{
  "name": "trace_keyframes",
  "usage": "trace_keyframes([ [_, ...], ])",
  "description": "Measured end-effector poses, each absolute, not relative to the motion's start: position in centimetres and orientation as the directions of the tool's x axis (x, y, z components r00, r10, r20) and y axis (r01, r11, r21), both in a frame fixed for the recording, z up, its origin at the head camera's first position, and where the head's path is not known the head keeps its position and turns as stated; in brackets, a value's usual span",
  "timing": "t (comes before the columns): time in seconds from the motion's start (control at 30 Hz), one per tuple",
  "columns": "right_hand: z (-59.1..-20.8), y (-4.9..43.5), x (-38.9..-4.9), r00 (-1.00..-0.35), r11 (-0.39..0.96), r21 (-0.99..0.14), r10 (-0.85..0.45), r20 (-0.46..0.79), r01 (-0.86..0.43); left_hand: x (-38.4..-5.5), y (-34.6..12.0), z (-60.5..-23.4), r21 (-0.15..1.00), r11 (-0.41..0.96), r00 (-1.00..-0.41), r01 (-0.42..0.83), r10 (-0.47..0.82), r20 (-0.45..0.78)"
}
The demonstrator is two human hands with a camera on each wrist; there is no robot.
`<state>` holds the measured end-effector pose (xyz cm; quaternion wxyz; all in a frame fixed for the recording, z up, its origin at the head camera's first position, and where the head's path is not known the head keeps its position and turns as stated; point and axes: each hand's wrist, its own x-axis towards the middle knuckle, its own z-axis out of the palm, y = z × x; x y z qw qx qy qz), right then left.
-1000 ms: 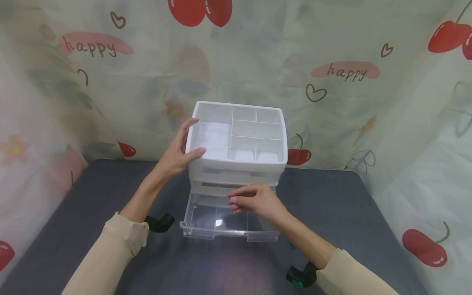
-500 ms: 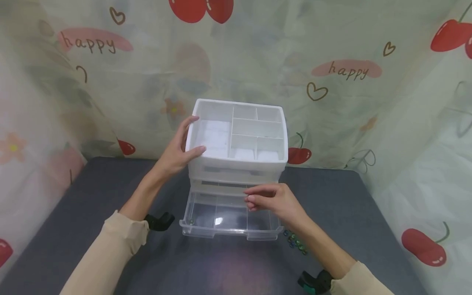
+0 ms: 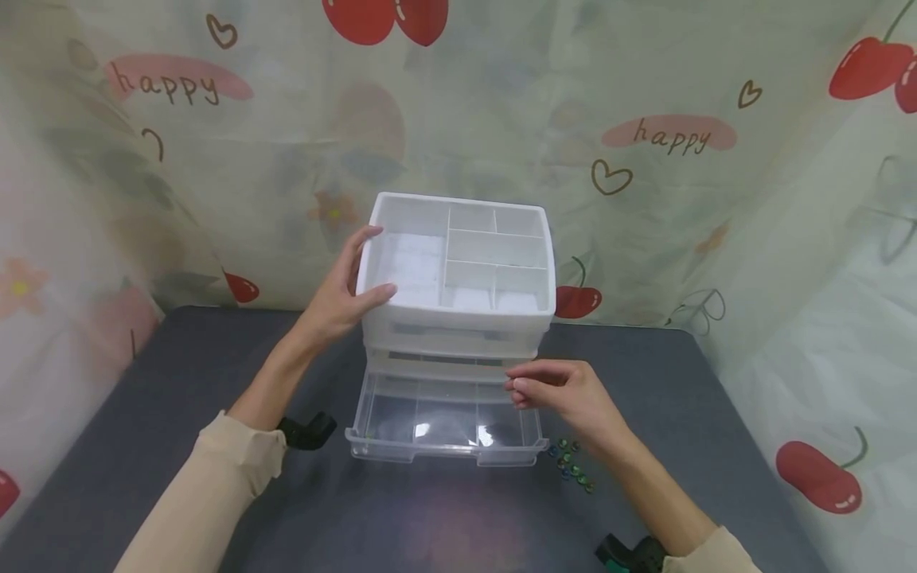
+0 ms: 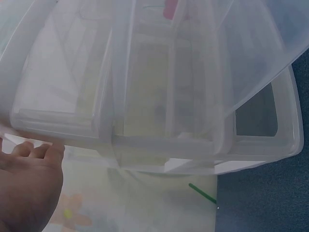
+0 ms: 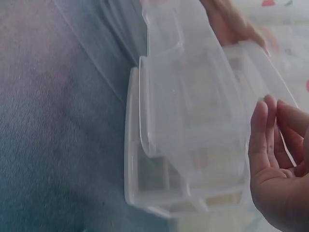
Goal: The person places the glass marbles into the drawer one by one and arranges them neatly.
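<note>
Rightward across the pulled-out clear drawer [image 3: 383,453] has come the right hand [image 3: 566,391], from over its middle a second ago to its right rear part, uncovering the glass marbles [image 3: 565,458] beside it; the left hand [image 3: 335,298] has kept its place. Any reach for the marbles would hinge on this: they lie on the dark table [image 3: 645,414], just off the drawer's front right corner, to the right of the right fingertips and nearer the person, so the right hand is much the closer. Being round, they have no long axis, but their cluster slants toward the near right. Right fingers are loosely bent, tips close to the thumb, nothing visible between them; left fingers and thumb grip the left rim of the white drawer organizer [image 3: 458,318]. Counted: one organizer with six top compartments, one pulled-out drawer, roughly ten marbles, too small to number exactly.
</note>
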<state>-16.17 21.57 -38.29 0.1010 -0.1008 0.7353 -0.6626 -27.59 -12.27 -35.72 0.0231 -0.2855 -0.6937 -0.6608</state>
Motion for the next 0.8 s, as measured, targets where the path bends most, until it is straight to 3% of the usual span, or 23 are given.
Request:
trace_keyframes([
  [0.8, -41.5, 27.3, -14.8, -0.99, 0.255, -0.966, -0.124, -0.072, 0.038, -27.7, -12.2, -35.9, 0.904, -0.061, -0.832, 0.424, 0.368, 0.415],
])
